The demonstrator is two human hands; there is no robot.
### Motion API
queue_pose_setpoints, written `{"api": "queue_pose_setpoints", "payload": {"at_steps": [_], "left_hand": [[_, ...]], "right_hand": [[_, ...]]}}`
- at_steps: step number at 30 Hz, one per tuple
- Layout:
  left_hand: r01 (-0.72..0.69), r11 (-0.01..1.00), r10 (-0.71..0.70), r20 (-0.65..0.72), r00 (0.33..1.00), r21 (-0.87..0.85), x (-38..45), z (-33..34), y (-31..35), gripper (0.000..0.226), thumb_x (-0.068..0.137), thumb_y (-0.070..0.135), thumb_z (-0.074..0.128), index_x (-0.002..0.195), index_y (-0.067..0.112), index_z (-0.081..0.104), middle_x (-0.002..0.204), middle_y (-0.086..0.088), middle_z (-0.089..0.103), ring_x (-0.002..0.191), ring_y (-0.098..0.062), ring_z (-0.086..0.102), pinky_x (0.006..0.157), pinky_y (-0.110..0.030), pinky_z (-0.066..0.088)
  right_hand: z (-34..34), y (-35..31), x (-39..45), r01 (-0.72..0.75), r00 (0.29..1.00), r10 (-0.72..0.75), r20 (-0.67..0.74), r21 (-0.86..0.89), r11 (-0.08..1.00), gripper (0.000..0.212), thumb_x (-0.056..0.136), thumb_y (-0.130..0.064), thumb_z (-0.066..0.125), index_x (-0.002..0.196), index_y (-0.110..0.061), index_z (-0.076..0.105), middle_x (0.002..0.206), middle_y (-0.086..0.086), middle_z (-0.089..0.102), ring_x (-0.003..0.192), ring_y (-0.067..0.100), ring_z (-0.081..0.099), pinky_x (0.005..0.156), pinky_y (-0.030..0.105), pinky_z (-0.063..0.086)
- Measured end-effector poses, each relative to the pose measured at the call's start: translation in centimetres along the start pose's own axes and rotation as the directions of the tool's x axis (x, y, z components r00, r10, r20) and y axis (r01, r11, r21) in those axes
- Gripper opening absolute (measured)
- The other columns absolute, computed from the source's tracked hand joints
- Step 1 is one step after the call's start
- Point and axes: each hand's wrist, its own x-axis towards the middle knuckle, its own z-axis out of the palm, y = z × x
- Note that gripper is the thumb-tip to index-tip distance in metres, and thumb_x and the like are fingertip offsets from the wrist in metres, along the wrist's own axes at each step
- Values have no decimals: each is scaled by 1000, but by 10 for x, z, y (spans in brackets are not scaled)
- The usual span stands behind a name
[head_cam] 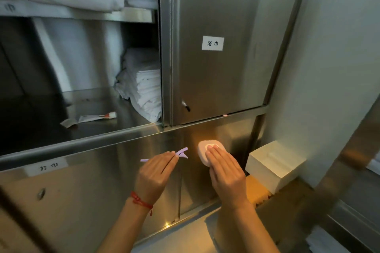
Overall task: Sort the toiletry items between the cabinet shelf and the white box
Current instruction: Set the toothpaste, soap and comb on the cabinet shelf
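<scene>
**Both hands loaded in front of the cabinet, items not yet sorted**

Head view. Risks first. Your left hand point(156, 172) pinches two slim purple items point(181, 153) between thumb and fingertips; what they are cannot be told, perhaps hair clips or a small brush. The hold looks light, with one piece crossing the other, so a quick reach could let one twist free and fall down the steel cabinet front. Your right hand point(226, 172) holds a white oval item point(207, 150), likely a soap or small case, its straight fingers laid across the face; the thumb is hidden, so how firmly it is gripped cannot be told. A smooth, rounded piece held this way may slide out if you tilt the palm. Neither hand is free to catch a drop.

Destinations: the open cabinet shelf point(86, 137) lies above and left, carrying a toothpaste tube point(98, 117), a small sachet point(68, 123) and folded white towels point(144, 86). The white box point(273, 167) stands low at right, near your right hand. Misplacing an item is likeliest if both hands move together.
</scene>
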Motion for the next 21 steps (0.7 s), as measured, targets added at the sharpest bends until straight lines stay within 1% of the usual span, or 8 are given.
{"api": "queue_pose_setpoints", "payload": {"at_steps": [3, 5, 9, 11, 13, 15, 19, 21], "left_hand": [[15, 996, -16, 9, 1000, 86, 0, 2, -13, 19, 83, 12, 64, 95, 1, 74, 94, -14, 73, 86, -23, 71, 83, -36, 55], [28, 993, -31, 22, 999, 115, 1, 2, -20, 20, 81, 11, 65, 95, 0, 73, 94, -15, 72, 86, -25, 71, 80, -38, 56], [50, 984, -57, 38, 998, 173, 3, 2, -28, 23, 92, 14, 55, 95, 0, 73, 94, -16, 72, 86, -25, 71, 74, -38, 59], [50, 975, -63, 55, 997, 216, 3, 0, -33, 20, 88, 12, 58, 95, 1, 74, 95, -15, 72, 87, -25, 71, 74, -38, 59], [55, 965, -76, 70, 995, 254, 2, -5, -37, 20, 84, 11, 59, 96, 2, 74, 95, -14, 72, 87, -24, 71, 76, -37, 59], [69, 958, -94, 78, 993, 278, 0, -9, -41, 21, 84, 12, 59, 95, 2, 73, 95, -14, 73, 86, -24, 71, 77, -37, 58], [83, 944, -124, 109, 986, 319, -6, -22, -54, 24, 79, 15, 60, 92, 2, 74, 91, -14, 73, 83, -24, 72, 75, -36, 57], [86, 935, -132, 111, 985, 343, -10, -28, -65, 23, 79, 15, 58, 91, 2, 75, 90, -14, 73, 82, -24, 72, 77, -35, 56]], "right_hand": [[20, 4, 14, 44, 999, -43, -14, 79, 996, 37, 102, -20, 38, 108, -1, 69, 113, 13, 67, 109, 22, 63, 95, 37, 46], [31, 6, 22, 76, 997, -74, -26, 127, 989, 38, 103, -20, 36, 107, -1, 69, 112, 13, 68, 108, 23, 63, 94, 38, 48], [49, 7, 34, 120, 993, -113, -47, 215, 969, 44, 104, -22, 31, 106, 0, 69, 111, 14, 68, 105, 24, 65, 89, 39, 51], [57, 7, 39, 131, 991, -121, -55, 248, 960, 44, 104, -23, 32, 107, 0, 69, 111, 14, 68, 105, 25, 65, 88, 39, 52], [66, 6, 43, 147, 989, -136, -59, 272, 951, 38, 103, -20, 36, 107, 0, 68, 112, 14, 68, 106, 25, 64, 88, 39, 52], [75, 3, 46, 160, 987, -149, -60, 296, 942, 31, 97, -17, 45, 107, 0, 68, 112, 15, 67, 106, 25, 64, 89, 39, 52], [93, -12, 55, 169, 986, -159, -56, 366, 915, 38, 101, -23, 39, 108, 1, 68, 112, 16, 67, 106, 26, 64, 88, 40, 52], [104, -21, 60, 176, 984, -163, -68, 373, 911, 28, 94, -17, 52, 108, 1, 68, 112, 16, 67, 106, 26, 64, 90, 40, 50]]}}
